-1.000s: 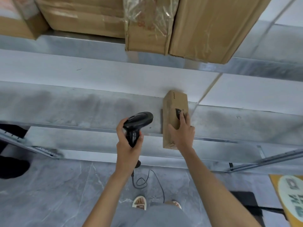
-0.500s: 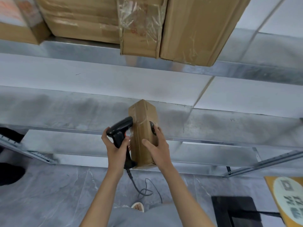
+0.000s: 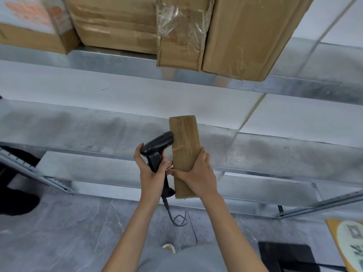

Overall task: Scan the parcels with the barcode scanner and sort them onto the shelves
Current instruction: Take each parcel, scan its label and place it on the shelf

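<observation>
Parcel (image 3: 184, 152) now turned taped face up in right hand (image 3: 198, 173)'s grasp; left hand (image 3: 152, 171) grips scanner (image 3: 157, 149) just beside it, so scan is likely underway.

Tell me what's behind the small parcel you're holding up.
Behind the small parcel in the right hand runs the grey metal shelf, nothing visible on it there. The strip directly behind the parcel is hidden.
</observation>
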